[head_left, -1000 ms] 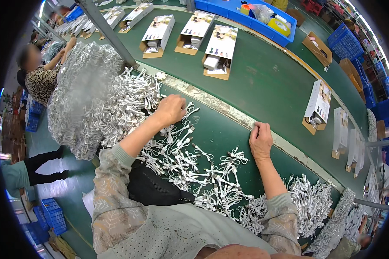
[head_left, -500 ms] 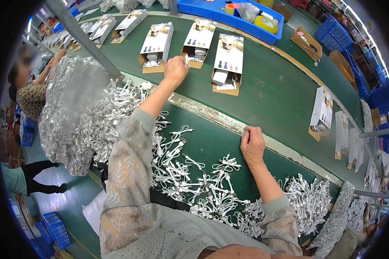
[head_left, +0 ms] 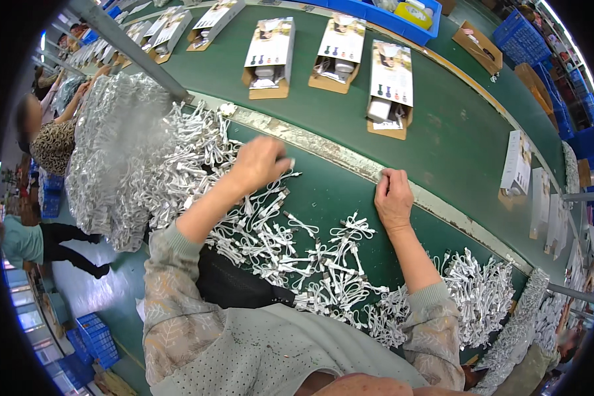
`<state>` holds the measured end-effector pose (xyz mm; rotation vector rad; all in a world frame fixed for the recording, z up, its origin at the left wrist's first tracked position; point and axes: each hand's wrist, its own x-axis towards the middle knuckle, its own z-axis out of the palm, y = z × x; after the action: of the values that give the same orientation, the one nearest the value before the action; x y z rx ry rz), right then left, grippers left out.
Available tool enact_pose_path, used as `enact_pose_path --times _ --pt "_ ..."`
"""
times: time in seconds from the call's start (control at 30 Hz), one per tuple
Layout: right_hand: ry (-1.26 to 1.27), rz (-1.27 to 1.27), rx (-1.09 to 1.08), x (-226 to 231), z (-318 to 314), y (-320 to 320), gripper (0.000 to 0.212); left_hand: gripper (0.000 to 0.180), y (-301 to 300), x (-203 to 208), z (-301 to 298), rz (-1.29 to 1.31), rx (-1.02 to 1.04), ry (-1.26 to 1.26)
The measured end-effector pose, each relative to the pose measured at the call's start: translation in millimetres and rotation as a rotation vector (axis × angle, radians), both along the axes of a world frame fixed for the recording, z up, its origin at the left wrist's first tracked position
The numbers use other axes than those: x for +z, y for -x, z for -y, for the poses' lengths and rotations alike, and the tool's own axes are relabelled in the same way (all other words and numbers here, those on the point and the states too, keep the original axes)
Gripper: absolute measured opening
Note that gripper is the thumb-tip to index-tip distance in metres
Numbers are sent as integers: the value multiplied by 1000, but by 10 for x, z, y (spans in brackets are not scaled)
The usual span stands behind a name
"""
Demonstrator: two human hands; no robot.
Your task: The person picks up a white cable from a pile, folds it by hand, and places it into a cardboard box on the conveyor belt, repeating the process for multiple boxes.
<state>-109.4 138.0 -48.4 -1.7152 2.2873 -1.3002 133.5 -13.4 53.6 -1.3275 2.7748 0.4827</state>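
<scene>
My left hand (head_left: 261, 164), slightly blurred, hovers over the upper part of a spread of white charging cables (head_left: 261, 221). A small white bit shows at its fingertip; whether that is a held thing cannot be made out. My right hand (head_left: 395, 198) rests with curled fingers against the worn metal rail (head_left: 323, 148), and nothing shows in it. Each cable is bundled in a short loop. Beyond the rail, open white cartons with brown flaps stand on the green conveyor belt: a left carton (head_left: 269, 56), a middle carton (head_left: 338, 49) and a nearer right carton (head_left: 391, 82). White parts show at their open ends.
A heap of clear plastic-wrapped bundles (head_left: 112, 152) lies at left, beside a metal post (head_left: 129, 46). More cables (head_left: 478, 297) lie right of my right forearm. A blue tray (head_left: 356, 10) stands at the back. Further cartons (head_left: 516, 165) are at right. Other people (head_left: 53, 142) are at left.
My left hand has drawn back from the cartons across the rail to above the cables. The cartons have shifted right relative to the rail. My right hand stays at the rail.
</scene>
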Motion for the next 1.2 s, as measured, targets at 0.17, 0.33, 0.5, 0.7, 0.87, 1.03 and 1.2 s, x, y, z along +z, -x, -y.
enact_pose_path --times 0.17,0.33,0.5,0.7,0.87,1.03,1.2 --pt "-8 -20 -6 -17 -1 -25 11 16 -223 -118 -324 35 64 -21" --pt "-24 -19 -16 -26 -24 -42 11 16 -3 -154 96 -177 219 67" --pt "-23 -10 -18 -25 -19 -59 12 24 307 -172 347 -170 239 177" --pt "-21 3 -11 -10 -6 -24 12 40 201 112 -62 255 157 163" --pt "-13 -2 -18 -27 1 -15 12 25 79 -151 -259 109 151 13" --pt "1 -11 -24 -26 -14 -13 13 14 421 -178 -244 -358 77 32" --pt "13 7 -15 -41 -26 -19 13 18 1063 -323 -79 -555 -333 301"
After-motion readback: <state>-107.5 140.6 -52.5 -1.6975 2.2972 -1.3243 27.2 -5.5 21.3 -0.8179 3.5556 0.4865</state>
